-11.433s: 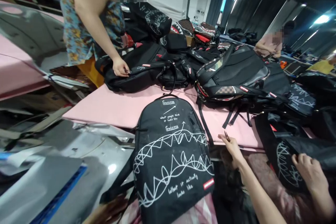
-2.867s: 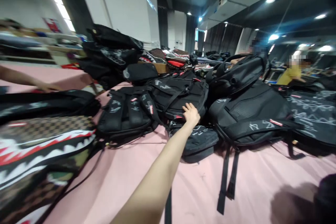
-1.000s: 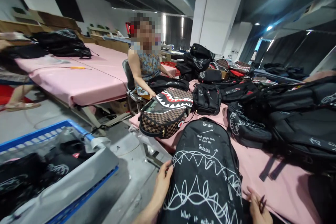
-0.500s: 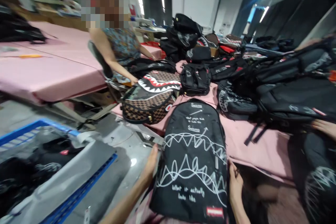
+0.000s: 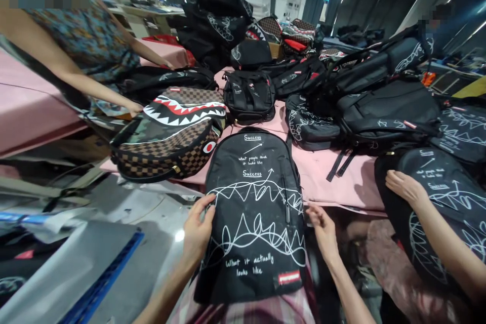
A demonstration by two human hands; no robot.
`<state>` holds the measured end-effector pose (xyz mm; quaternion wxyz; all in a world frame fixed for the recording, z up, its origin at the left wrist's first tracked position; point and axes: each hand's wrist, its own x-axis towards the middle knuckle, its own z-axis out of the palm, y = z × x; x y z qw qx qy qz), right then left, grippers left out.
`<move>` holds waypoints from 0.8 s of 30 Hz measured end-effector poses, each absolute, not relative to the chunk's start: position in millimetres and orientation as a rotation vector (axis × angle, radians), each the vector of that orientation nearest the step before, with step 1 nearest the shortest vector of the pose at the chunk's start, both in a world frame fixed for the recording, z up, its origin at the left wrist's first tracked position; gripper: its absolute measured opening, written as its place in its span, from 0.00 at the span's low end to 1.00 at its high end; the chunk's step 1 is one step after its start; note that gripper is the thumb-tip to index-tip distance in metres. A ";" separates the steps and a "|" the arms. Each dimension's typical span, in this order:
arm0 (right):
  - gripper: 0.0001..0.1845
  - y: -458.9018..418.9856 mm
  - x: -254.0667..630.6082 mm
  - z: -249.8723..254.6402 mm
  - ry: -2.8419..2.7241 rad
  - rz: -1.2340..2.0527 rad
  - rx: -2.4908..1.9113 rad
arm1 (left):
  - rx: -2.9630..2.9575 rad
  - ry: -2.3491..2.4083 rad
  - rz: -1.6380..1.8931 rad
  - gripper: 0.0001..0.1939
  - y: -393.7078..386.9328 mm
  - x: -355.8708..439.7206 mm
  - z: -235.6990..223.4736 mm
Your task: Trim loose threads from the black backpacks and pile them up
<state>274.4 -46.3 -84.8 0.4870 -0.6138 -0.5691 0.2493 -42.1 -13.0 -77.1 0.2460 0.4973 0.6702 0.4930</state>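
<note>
A black backpack point(image 5: 254, 233) with white scribbled line drawings and lettering leans upright on my lap, its top against the pink table's edge. My left hand point(image 5: 199, 223) grips its left edge, thumb and fingertips pressed to the side. By its right edge my right hand point(image 5: 322, 225) has its fingers curled together; something small and dark seems to be in them, too little of it shows to name. Beyond the left side lies a brown checked backpack point(image 5: 172, 134) with a shark-mouth print, and another person's hand point(image 5: 134, 108) touches it.
Several black bags point(image 5: 387, 111) crowd the pink table point(image 5: 341, 182). At right, another person's hand point(image 5: 408, 187) rests on a similar black backpack point(image 5: 448, 212). A blue crate point(image 5: 110, 273) with grey lining stands at lower left. More bags point(image 5: 216, 20) are heaped behind.
The view has swung right over the last second. My left hand has come onto the backpack's left edge. The checked backpack was not in its present place 11.4 seconds ago.
</note>
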 end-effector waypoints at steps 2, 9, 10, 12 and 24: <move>0.17 -47.4 262.3 -74.9 -1.748 0.517 -1.465 | 1.707 1.820 1.360 0.13 -20.2 -28.0 -78.9; 0.09 -9.5 232.7 -58.5 -2.167 0.143 -1.353 | 2.590 1.416 0.908 0.16 -45.8 29.8 -82.6; 0.10 -4.3 232.2 -57.0 -2.090 0.173 -1.324 | 2.612 1.425 0.869 0.16 -45.9 31.5 -83.6; 0.12 -0.8 232.8 -53.6 -1.913 0.321 -1.301 | 2.619 1.456 0.816 0.16 -45.2 30.2 -85.9; 0.09 -7.4 272.3 -39.1 -1.674 0.957 -1.615 | 2.501 1.329 0.803 0.09 20.0 44.8 -71.9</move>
